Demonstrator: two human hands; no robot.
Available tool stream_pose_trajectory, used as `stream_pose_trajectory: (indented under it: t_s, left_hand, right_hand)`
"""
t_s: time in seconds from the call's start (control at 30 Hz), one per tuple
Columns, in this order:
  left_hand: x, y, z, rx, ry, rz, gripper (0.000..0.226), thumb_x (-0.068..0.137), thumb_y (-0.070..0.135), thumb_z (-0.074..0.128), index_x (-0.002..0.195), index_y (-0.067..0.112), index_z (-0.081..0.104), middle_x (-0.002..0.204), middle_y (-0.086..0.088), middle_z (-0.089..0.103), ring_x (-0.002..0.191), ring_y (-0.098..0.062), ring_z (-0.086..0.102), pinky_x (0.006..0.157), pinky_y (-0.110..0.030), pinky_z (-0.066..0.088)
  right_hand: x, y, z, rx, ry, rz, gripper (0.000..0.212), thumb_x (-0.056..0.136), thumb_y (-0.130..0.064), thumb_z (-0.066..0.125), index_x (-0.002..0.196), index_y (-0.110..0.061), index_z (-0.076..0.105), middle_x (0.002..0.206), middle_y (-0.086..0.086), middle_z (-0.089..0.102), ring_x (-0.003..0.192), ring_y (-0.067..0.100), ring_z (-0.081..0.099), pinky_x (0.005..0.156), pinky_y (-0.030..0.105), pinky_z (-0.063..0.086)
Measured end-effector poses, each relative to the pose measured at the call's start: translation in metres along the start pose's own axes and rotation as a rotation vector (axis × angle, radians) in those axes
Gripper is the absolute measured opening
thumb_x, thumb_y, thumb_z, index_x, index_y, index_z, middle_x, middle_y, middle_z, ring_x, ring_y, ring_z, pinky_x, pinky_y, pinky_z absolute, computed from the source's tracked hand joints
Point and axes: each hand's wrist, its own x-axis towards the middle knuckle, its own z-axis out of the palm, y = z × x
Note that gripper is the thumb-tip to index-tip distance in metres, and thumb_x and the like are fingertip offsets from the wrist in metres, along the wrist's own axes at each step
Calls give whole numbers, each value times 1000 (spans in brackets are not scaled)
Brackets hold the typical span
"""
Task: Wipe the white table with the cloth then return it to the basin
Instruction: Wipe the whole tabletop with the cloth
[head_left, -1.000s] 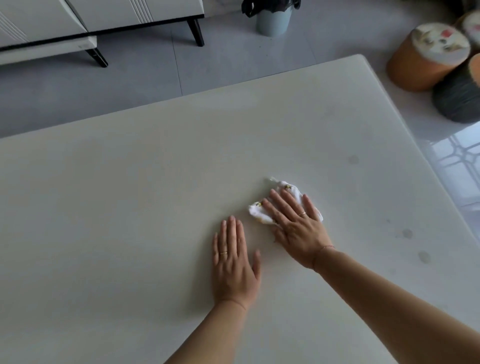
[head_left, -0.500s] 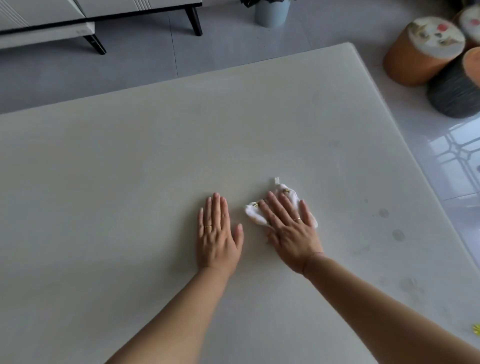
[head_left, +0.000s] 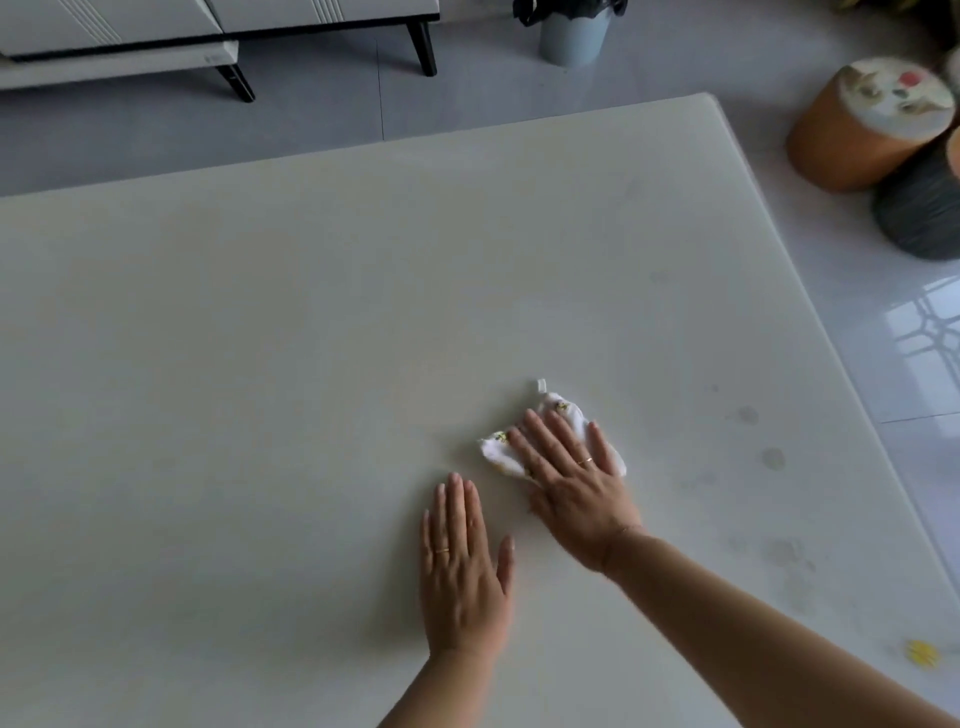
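You are in the wiping step: your right hand (head_left: 574, 480) lies flat and open, fingers spread, pressing the cloth (head_left: 498, 453) against the white table (head_left: 260, 338). The cloth is bunched under your fingers, peeking out ahead of and beside them. Your left hand (head_left: 462, 566) rests open and empty on the surface just beside your right wrist, bracing. Faint spots (head_left: 772, 458) lie off to the right of your right hand; the next pass likely needs to sweep there. The basin is not in view.
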Motion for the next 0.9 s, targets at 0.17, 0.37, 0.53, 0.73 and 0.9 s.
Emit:
stream_pose_trajectory:
  t_s: [0.17,0.37,0.53,0.73,0.9]
  left_hand:
    - [-2,-1,7,-4,41,-8,68,93,44,31,145,1,31,154,-14,27,143,-25,23,113,-44,23]
    - [-2,-3,10,-2,86,-7,68,92,43,32,144,1,33,153,-14,29,142,-26,27,114,-42,21]
    - [-3,-1,12,-10,139,-2,66,90,40,35,144,1,34,154,-13,28,142,-27,27,115,-41,20]
    - [-4,-2,14,-6,162,-12,67,90,41,36,145,3,32,154,-13,28,143,-26,26,116,-42,20]
    - [-4,-3,16,12,166,-5,68,88,40,36,146,3,31,155,-13,27,143,-27,25,116,-41,20]
  right_hand:
    - [-16,57,-9,32,35,354,60,91,-41,22,148,-35,4,158,-7,-3,143,10,-14,114,36,-14]
    - [-26,-14,11,138,71,388,66,91,-36,34,149,-31,2,157,-7,-8,145,17,-12,112,44,-18]
    - [-52,9,11,5,68,-56,57,90,-38,34,146,-26,30,154,-2,22,142,24,20,112,48,10]
    - [-61,51,6,136,96,519,64,86,-38,24,148,-35,9,158,-8,1,144,9,-8,111,38,-16]
    - [-89,-26,23,141,43,331,69,85,-36,30,150,-32,6,156,-8,-7,145,18,-12,113,45,-14]
